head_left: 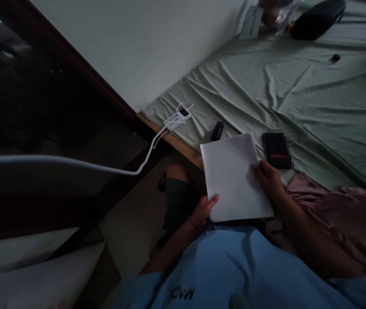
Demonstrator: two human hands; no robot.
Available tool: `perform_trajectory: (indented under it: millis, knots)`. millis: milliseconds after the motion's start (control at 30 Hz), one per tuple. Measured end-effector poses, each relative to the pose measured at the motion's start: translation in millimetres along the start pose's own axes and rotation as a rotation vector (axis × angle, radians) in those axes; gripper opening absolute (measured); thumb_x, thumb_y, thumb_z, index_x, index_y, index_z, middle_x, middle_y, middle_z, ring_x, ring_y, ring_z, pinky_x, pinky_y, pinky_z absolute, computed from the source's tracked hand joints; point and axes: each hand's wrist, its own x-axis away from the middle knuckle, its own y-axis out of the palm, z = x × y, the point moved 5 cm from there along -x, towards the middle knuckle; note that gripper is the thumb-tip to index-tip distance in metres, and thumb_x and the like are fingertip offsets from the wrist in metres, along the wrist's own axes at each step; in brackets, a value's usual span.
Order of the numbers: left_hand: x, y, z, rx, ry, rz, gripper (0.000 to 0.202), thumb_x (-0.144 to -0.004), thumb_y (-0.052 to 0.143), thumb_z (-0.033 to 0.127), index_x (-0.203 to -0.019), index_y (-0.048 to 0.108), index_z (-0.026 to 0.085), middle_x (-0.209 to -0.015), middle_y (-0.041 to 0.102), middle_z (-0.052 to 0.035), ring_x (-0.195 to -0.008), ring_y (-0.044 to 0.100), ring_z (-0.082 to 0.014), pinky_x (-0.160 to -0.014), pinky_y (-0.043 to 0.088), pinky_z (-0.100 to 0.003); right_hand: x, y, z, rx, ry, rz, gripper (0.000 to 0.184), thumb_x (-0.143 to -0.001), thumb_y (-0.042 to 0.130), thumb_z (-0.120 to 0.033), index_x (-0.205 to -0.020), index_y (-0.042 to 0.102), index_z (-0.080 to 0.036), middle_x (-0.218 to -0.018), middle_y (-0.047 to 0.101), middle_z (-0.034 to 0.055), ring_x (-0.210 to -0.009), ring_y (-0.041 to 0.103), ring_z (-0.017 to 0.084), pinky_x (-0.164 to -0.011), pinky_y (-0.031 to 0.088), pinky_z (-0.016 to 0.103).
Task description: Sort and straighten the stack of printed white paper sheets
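A white sheet of paper (233,176) is held over my lap at the edge of a bed. My left hand (202,212) grips its lower left corner, thumb on top and fingers curled beneath. On the paper's right edge rests my right hand (268,178), fingers closed on it. A small black clip-like object (217,131) lies on the sheet just beyond the paper, and a dark blurred-out item (277,150) sits next to my right hand.
The bed's pale green sheet (315,98) spreads to the right. A white power strip with cables (177,118) lies at its near corner by the wall. Pink cloth (340,206) is bunched by my right arm. A black bag (318,17) sits far back.
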Motion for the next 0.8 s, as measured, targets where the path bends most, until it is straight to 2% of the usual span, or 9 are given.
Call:
perform_trajectory:
  millis: [133,300,400,600,633,700,767,800]
  knots:
    - [0,-3.1,-8,-0.013,-0.069,0.025,0.083,-0.056,0.079,0.080,-0.093,0.073,0.006,-0.082,0.073,-0.0115,-0.071,0.063,-0.0182,-0.066,0.049,-0.029,0,0,-3,0.064,-0.013,0.001,0.036,-0.089,0.051,-0.053,-0.071,0.049,-0.022,-0.060,0.048,-0.0021,-0.058,0.042,0.013,-0.057,0.032,0.027]
    - [5,-15.4,-10,-0.008,-0.149,0.105,0.084,-0.052,0.083,0.077,-0.094,0.072,0.005,-0.083,0.072,-0.0117,-0.071,0.063,-0.0180,-0.063,0.047,-0.028,3,1,-2,0.046,0.008,0.021,0.034,-0.090,0.052,-0.052,-0.092,0.065,-0.020,-0.072,0.065,0.0027,-0.064,0.055,0.017,-0.060,0.039,0.028]
    - [8,-21.0,-5,-0.005,-0.179,0.051,0.084,-0.056,0.082,0.076,-0.099,0.073,0.005,-0.089,0.073,-0.0142,-0.079,0.065,-0.0211,-0.069,0.050,-0.029,5,1,1,0.083,0.035,0.028,0.036,-0.089,0.055,-0.051,-0.098,0.069,-0.019,-0.075,0.068,0.0043,-0.064,0.058,0.018,-0.061,0.041,0.028]
    - [-7,-37.1,20,-0.071,0.035,-0.014,0.065,-0.081,0.068,0.069,-0.112,0.071,0.012,-0.108,0.072,-0.0103,-0.097,0.063,-0.0206,-0.096,0.047,-0.033,13,0,2,0.165,0.050,0.055,0.034,-0.091,0.054,-0.048,-0.100,0.071,-0.020,-0.073,0.069,0.0028,-0.062,0.060,0.017,-0.060,0.043,0.028]
    - [-11,-39.3,24,-0.101,0.051,-0.029,0.062,-0.082,0.067,0.069,-0.109,0.070,0.013,-0.105,0.071,-0.0090,-0.095,0.062,-0.0192,-0.093,0.047,-0.031,14,0,3,0.176,0.054,0.056,0.033,-0.091,0.055,-0.048,-0.099,0.071,-0.020,-0.073,0.070,0.0027,-0.062,0.061,0.017,-0.059,0.043,0.028]
    - [-19,-41.6,30,-0.165,0.031,-0.082,0.062,-0.079,0.068,0.072,-0.097,0.067,0.012,-0.087,0.067,-0.0049,-0.078,0.058,-0.0151,-0.075,0.048,-0.027,15,0,3,0.194,0.063,0.063,0.033,-0.091,0.056,-0.049,-0.098,0.071,-0.020,-0.073,0.069,0.0026,-0.061,0.060,0.017,-0.058,0.043,0.028]
    - [-25,-42.2,34,-0.223,-0.022,-0.147,0.065,-0.074,0.068,0.076,-0.086,0.061,0.013,-0.071,0.055,0.0004,-0.062,0.047,-0.0106,-0.057,0.039,-0.024,16,-1,2,0.200,0.070,0.069,0.032,-0.091,0.056,-0.048,-0.097,0.070,-0.020,-0.070,0.068,0.0022,-0.059,0.059,0.017,-0.057,0.042,0.028]
    - [-27,-42.5,36,-0.244,-0.046,-0.173,0.066,-0.072,0.068,0.078,-0.082,0.058,0.014,-0.067,0.050,0.0022,-0.059,0.042,-0.0092,-0.052,0.034,-0.023,16,-1,2,0.199,0.070,0.068,0.031,-0.091,0.057,-0.048,-0.096,0.070,-0.020,-0.069,0.067,0.0019,-0.058,0.057,0.016,-0.056,0.041,0.028]
